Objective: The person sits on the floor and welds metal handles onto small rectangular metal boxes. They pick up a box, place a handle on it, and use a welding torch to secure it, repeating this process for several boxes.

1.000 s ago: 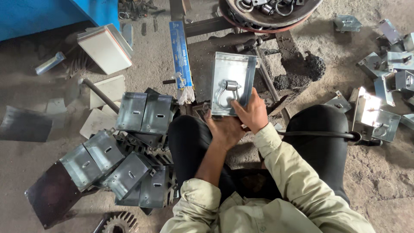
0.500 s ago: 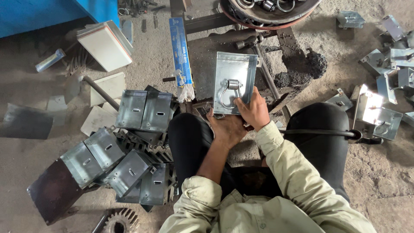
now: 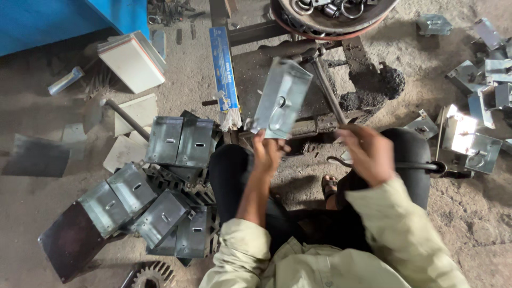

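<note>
My left hand (image 3: 268, 151) grips the lower edge of a shiny grey metal box (image 3: 281, 98) and holds it up, tilted to the right, above a dark metal work stand (image 3: 298, 64). My right hand (image 3: 368, 152) hovers to the right of the box with its fingers apart and nothing in them; it is blurred. A hammer (image 3: 325, 88) lies on the stand just behind the box. My dark-trousered knees sit below both hands.
A pile of several similar metal boxes (image 3: 160, 181) lies at my left. More metal parts (image 3: 469, 133) are scattered at the right. A blue packet (image 3: 223, 74), white boxes (image 3: 130, 61), a round tray of rings (image 3: 330, 10) and a gear (image 3: 152, 274) lie around.
My right hand has let go of the metal box and moved right. My left hand has lifted the box and tilted it, swinging it slightly left.
</note>
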